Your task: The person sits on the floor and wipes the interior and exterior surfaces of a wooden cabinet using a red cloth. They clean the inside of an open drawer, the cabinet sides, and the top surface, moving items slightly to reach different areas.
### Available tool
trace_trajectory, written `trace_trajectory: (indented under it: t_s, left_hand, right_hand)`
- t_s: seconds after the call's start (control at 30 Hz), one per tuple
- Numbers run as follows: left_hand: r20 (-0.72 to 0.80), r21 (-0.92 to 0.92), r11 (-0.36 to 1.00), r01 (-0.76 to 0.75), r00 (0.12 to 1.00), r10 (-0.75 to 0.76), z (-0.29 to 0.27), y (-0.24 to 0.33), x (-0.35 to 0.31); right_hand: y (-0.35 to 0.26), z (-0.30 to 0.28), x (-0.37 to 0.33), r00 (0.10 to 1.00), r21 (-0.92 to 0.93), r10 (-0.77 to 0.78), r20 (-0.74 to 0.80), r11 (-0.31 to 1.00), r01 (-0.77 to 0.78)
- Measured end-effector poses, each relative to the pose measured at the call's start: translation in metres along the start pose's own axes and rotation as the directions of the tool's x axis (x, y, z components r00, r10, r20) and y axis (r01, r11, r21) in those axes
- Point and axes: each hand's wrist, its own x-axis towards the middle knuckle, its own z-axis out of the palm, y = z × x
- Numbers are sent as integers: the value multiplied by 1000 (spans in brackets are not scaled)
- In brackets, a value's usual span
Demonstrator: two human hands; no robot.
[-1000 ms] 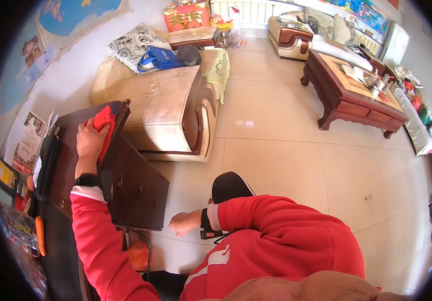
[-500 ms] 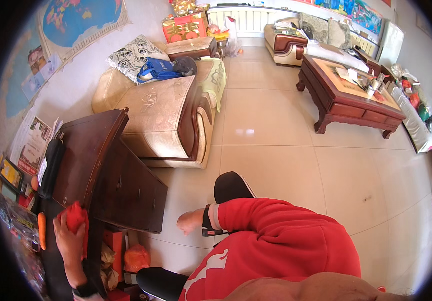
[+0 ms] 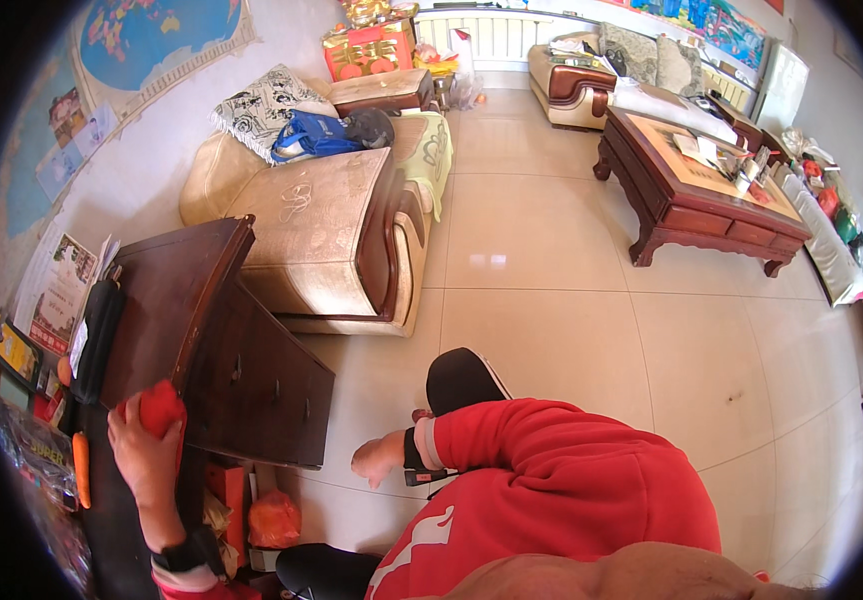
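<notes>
My left hand (image 3: 147, 455) is closed around a bunched red cloth (image 3: 163, 408), pressing it on the dark wooden desk (image 3: 173, 290) near its right edge. Beside this hand, to the left, lies an orange carrot (image 3: 82, 470). Above the carrot, a long black case (image 3: 101, 335) rests on the desk. My right hand (image 3: 378, 459) hangs over the floor by my knee, its fingers curled down and partly hidden, with no object showing in it.
Clear plastic packaging (image 3: 41, 455) and a framed yellow picture (image 3: 17, 352) crowd the desk's left side. Below it sits an orange-red plastic bag (image 3: 274, 519). A beige sofa (image 3: 301, 235) stands just beyond the desk, and a carved wooden coffee table (image 3: 721, 215) farther right.
My left hand and the red cloth have shifted slightly up and to the right over the desk, the forearm coming farther into view. My right hand has barely moved.
</notes>
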Motion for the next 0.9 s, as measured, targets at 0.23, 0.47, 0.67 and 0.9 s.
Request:
trace_trajectory:
  t_s: [0.23,0.47,0.67,0.9]
  left_hand:
    - [14,95,994,58,998,-59,39,95,81]
    - [-3,41,999,-18,1000,18,19,71,42]
    - [-48,-11,993,116,992,-116,-41,-6,-54]
    - [-281,-117,919,378,874,-395,-92,-34,-186]
  right_hand:
    - [-11,-6,10,994,-16,66,82,998,-65]
    - [-11,-4,22,992,40,118,51,992,-121]
    - [-4,-6,24,999,64,36,13,997,-37]
    - [-34,-31,32,985,144,-97,-139,983,117]
